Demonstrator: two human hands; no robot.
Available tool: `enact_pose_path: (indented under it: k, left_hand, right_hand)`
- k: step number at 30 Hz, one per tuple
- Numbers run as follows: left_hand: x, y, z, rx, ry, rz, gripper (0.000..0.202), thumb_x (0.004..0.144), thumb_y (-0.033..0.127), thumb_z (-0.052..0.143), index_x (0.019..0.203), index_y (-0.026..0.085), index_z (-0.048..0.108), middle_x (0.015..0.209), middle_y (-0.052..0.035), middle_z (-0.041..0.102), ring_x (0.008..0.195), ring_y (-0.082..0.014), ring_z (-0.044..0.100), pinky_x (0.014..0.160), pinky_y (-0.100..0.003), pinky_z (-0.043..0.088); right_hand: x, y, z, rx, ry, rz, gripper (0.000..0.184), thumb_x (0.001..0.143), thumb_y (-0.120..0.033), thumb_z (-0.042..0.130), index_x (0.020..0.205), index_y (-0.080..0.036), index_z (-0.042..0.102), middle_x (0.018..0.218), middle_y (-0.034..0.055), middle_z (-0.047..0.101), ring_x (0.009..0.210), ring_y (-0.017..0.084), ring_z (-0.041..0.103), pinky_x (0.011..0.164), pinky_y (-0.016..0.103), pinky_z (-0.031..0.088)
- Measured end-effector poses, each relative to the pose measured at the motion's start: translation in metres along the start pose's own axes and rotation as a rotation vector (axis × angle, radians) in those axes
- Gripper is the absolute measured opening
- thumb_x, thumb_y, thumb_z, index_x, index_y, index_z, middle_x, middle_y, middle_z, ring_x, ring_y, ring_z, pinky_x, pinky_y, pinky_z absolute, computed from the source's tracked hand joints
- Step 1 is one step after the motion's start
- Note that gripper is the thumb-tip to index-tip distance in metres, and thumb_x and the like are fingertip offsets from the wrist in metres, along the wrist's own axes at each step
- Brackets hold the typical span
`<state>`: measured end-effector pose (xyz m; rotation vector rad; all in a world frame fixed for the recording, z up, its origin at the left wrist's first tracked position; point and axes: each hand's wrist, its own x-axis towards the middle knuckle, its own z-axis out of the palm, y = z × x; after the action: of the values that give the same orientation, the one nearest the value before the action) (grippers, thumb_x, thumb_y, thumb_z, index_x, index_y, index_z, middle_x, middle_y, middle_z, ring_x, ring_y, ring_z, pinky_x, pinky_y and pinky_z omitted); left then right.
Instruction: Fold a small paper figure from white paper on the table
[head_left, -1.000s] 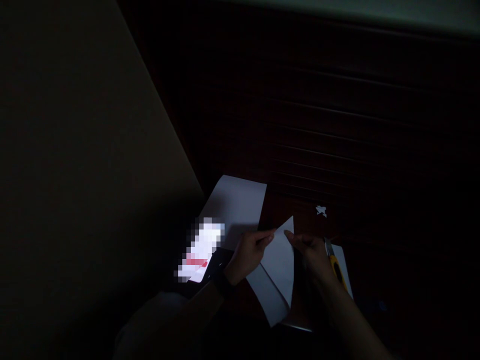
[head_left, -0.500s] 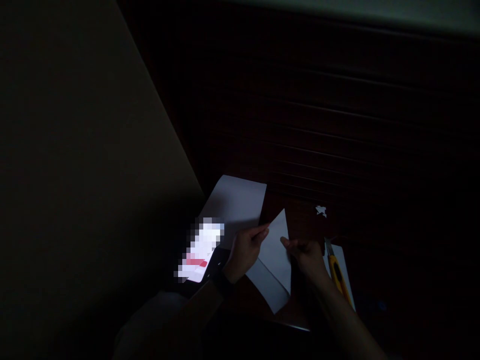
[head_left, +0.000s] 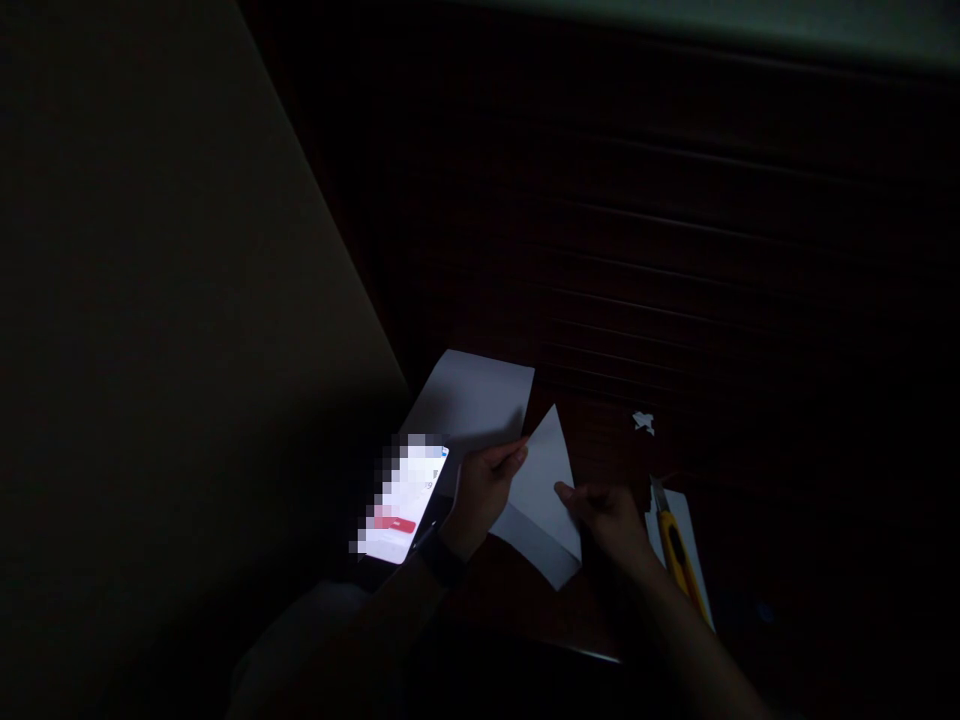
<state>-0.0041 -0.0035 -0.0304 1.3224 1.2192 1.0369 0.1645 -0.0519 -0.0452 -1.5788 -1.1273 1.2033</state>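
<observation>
A folded sheet of white paper (head_left: 546, 470) is held up between my two hands, its pointed corner upward and a flap hanging below the crease. My left hand (head_left: 484, 495), with a dark band on the wrist, pinches its left edge. My right hand (head_left: 609, 520) grips the right edge, thumb on the near face; the other fingers are partly hidden. Behind my left hand, another white sheet (head_left: 480, 395) lies flat. To the right of my right hand rests a yellow utility knife (head_left: 679, 560) on a narrow piece of white paper (head_left: 694, 545).
A lit phone (head_left: 409, 505), partly pixelated, lies left of my left wrist. Small white paper scraps (head_left: 643, 422) sit on the dark wooden surface (head_left: 525, 625) beyond my right hand. A pale wall (head_left: 187, 250) rises at the left. The scene is very dim.
Both hands have shifted slightly left with the folded paper. The paper's lower flap has risen and looks shorter, and its tip has moved left. The knife and scraps stay put.
</observation>
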Motion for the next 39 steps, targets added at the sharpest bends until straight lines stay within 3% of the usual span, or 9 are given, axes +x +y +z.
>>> enact_pose_path:
  k: [9, 15, 20, 25, 29, 35, 39]
  left_hand:
    - [0.002, 0.004, -0.003, 0.042, 0.07, 0.016, 0.032, 0.078, 0.033, 0.056, 0.103, 0.015, 0.065, 0.1, -0.0079, 0.067, 0.091, -0.024, 0.062, 0.081, -0.035, 0.047]
    - [0.004, 0.005, -0.005, 0.092, 0.094, 0.042, 0.031, 0.078, 0.032, 0.056, 0.103, 0.017, 0.066, 0.099, -0.0061, 0.068, 0.093, -0.0236, 0.061, 0.086, -0.035, 0.044]
    - [0.004, 0.007, -0.008, 0.116, 0.117, 0.054, 0.031, 0.079, 0.032, 0.054, 0.104, 0.017, 0.065, 0.102, -0.0048, 0.067, 0.093, -0.0217, 0.06, 0.086, -0.034, 0.044]
    - [0.005, 0.007, -0.008, 0.076, 0.098, 0.051, 0.031, 0.08, 0.031, 0.053, 0.105, 0.016, 0.064, 0.104, -0.006, 0.066, 0.093, -0.0208, 0.06, 0.085, -0.032, 0.045]
    - [0.006, 0.006, -0.01, 0.082, 0.135, 0.036, 0.029, 0.079, 0.031, 0.054, 0.1, 0.016, 0.067, 0.1, -0.0066, 0.067, 0.091, -0.0209, 0.061, 0.085, -0.032, 0.045]
    - [0.009, -0.002, -0.011, 0.114, 0.151, 0.046, 0.03, 0.079, 0.034, 0.055, 0.1, 0.016, 0.066, 0.099, -0.0074, 0.068, 0.091, -0.0208, 0.062, 0.084, -0.033, 0.046]
    - [0.011, -0.008, -0.012, 0.111, 0.19, 0.034, 0.031, 0.078, 0.035, 0.056, 0.1, 0.017, 0.066, 0.098, -0.0076, 0.068, 0.089, -0.0214, 0.062, 0.082, -0.035, 0.047]
  right_hand:
    - [0.0, 0.003, 0.001, 0.027, -0.043, -0.014, 0.038, 0.068, -0.047, 0.063, 0.049, -0.015, 0.057, 0.046, -0.0037, 0.047, 0.046, 0.009, 0.036, 0.046, 0.023, 0.027]
    - [0.0, 0.006, 0.003, 0.047, 0.042, 0.02, 0.037, 0.066, -0.046, 0.067, 0.049, -0.015, 0.054, 0.046, -0.0043, 0.047, 0.045, 0.009, 0.037, 0.045, 0.023, 0.027]
    - [-0.003, 0.005, 0.001, 0.052, -0.082, 0.012, 0.035, 0.069, -0.044, 0.064, 0.052, -0.015, 0.059, 0.049, -0.0028, 0.051, 0.047, 0.009, 0.04, 0.046, 0.022, 0.028]
    - [-0.004, 0.003, -0.001, 0.055, -0.052, 0.015, 0.037, 0.067, -0.045, 0.066, 0.047, -0.015, 0.055, 0.044, -0.0034, 0.046, 0.043, 0.008, 0.035, 0.043, 0.023, 0.024]
    - [-0.006, 0.005, -0.002, 0.077, -0.097, -0.004, 0.036, 0.068, -0.045, 0.064, 0.05, -0.015, 0.057, 0.049, -0.0016, 0.05, 0.047, 0.009, 0.039, 0.047, 0.023, 0.028]
    - [-0.006, 0.008, -0.004, -0.023, -0.068, -0.028, 0.039, 0.069, -0.049, 0.062, 0.051, -0.015, 0.055, 0.049, -0.0029, 0.046, 0.046, 0.009, 0.037, 0.045, 0.023, 0.026]
    - [-0.006, 0.005, -0.008, -0.096, -0.137, -0.057, 0.041, 0.073, -0.049, 0.058, 0.051, -0.015, 0.051, 0.049, -0.0039, 0.041, 0.048, 0.008, 0.034, 0.045, 0.022, 0.025]
